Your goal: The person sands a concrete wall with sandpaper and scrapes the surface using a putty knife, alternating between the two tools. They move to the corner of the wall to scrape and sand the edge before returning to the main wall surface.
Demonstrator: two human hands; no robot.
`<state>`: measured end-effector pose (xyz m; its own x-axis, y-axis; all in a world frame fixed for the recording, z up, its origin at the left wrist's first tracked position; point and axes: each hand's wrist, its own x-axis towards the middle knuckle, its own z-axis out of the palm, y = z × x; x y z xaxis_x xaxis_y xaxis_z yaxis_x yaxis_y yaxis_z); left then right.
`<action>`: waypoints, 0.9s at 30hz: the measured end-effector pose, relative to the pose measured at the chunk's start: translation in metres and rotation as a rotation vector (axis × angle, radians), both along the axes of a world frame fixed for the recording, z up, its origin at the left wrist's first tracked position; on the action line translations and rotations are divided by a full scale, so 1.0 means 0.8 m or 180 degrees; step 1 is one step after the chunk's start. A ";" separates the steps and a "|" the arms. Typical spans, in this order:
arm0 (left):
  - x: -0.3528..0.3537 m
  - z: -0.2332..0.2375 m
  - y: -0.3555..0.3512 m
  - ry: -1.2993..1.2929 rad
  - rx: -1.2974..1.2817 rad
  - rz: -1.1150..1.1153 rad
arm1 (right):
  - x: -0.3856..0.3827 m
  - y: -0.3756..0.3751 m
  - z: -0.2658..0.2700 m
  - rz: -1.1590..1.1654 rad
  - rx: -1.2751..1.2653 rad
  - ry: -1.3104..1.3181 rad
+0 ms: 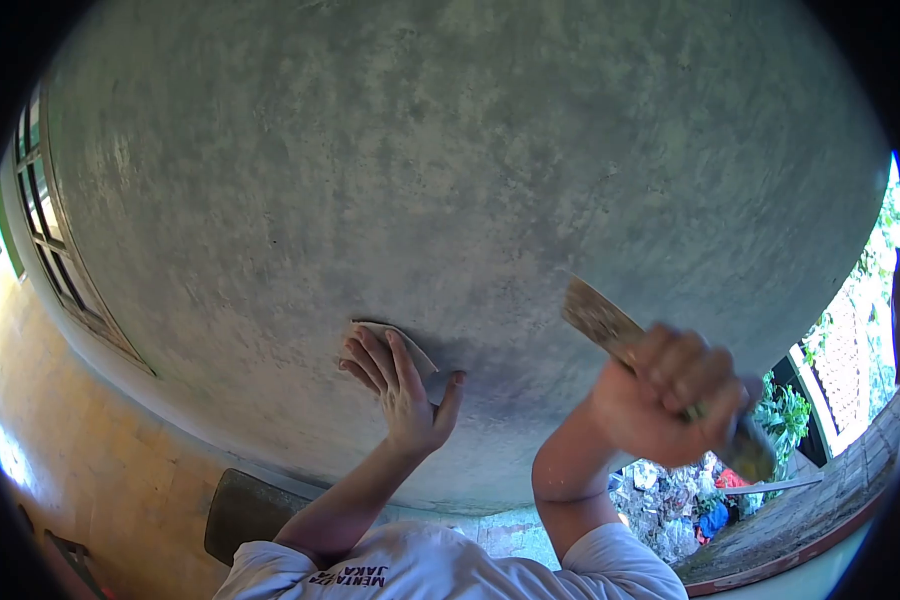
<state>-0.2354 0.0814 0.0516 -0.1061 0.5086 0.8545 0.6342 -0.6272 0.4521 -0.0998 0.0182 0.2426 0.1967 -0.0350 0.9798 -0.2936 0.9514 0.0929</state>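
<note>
A folded piece of sandpaper (415, 347) lies against the grey plastered wall (450, 190), pressed there under the stretched fingers of my left hand (405, 400). The thumb of that hand rests apart, to the right of the sheet. Off to the right, my right hand (670, 395) is closed in a fist round a putty knife (602, 317). Its blade points up and left toward the wall, and the handle end shows blurred below the fist. The wall is mottled with lighter and darker patches.
A window frame with panes (55, 230) sits on the far left, above a tan tiled floor (110, 440). A dark chair back (240, 515) stands near my left elbow. At right are green plants (782, 415), rubble (660, 505) and a low ledge (820, 530).
</note>
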 end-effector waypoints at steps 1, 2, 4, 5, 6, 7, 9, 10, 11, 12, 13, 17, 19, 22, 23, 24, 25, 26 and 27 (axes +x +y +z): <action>-0.001 0.000 0.000 0.0033 0.0011 0.0025 | 0.004 -0.005 -0.001 0.0074 0.0292 -0.0075; -0.001 0.000 0.002 0.0023 0.0010 0.0039 | 0.002 0.001 -0.001 0.0088 0.0292 -0.0084; 0.000 -0.004 0.003 -0.0050 0.0045 -0.0010 | -0.004 0.017 -0.003 -0.0250 -0.0083 -0.0040; 0.002 -0.006 0.001 -0.0043 0.0036 -0.0051 | -0.010 0.022 0.002 -0.0063 -0.0268 -0.0074; 0.002 -0.005 0.002 -0.0057 0.0049 -0.0053 | -0.008 0.016 0.001 -0.0066 -0.0262 -0.0077; 0.000 -0.004 0.003 -0.0072 0.0061 -0.0045 | -0.004 0.006 -0.002 -0.0070 -0.0073 -0.0127; -0.001 -0.001 0.002 -0.0016 0.0042 -0.0002 | 0.001 -0.004 -0.001 -0.0217 0.0194 -0.0190; -0.002 -0.001 0.000 0.0060 0.0010 0.0012 | -0.001 0.004 -0.001 -0.0210 0.0185 -0.0193; -0.002 -0.002 0.000 0.0065 -0.0001 0.0005 | -0.004 0.017 -0.001 -0.0206 0.0069 -0.0082; -0.001 -0.003 0.001 0.0040 0.0002 -0.0001 | -0.005 0.023 -0.002 -0.0212 -0.0044 0.0033; 0.000 -0.003 0.002 0.0007 0.0015 -0.0003 | -0.004 0.018 -0.002 -0.0227 -0.0043 0.0035; -0.001 -0.002 0.003 0.0043 0.0051 0.0022 | 0.001 0.005 -0.002 0.0026 0.0204 0.0013; -0.001 -0.003 0.002 0.0045 0.0012 0.0016 | -0.001 0.015 -0.003 -0.0275 -0.0179 0.0014; 0.002 -0.007 0.005 -0.0097 0.0090 -0.0037 | -0.001 0.014 -0.001 -0.0075 -0.0063 -0.0008; 0.002 -0.007 0.005 -0.0090 0.0093 -0.0040 | 0.002 0.008 -0.002 -0.0078 -0.0060 -0.0001; 0.001 -0.007 0.005 -0.0080 0.0104 -0.0033 | 0.006 -0.001 -0.002 -0.0017 0.0114 0.0026; 0.001 -0.006 0.005 -0.0072 0.0114 -0.0023 | 0.008 -0.004 -0.002 0.0049 0.0285 0.0052; 0.001 -0.006 0.006 -0.0072 0.0112 -0.0011 | 0.006 0.003 -0.001 0.0061 0.0283 0.0052; 0.001 -0.006 0.006 -0.0074 0.0098 -0.0017 | 0.002 0.014 -0.001 -0.0114 0.0105 0.0047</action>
<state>-0.2346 0.0864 0.0467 -0.1234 0.4827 0.8671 0.6204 -0.6444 0.4471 -0.0982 0.0297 0.2415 0.2091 -0.0745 0.9751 -0.2576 0.9577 0.1284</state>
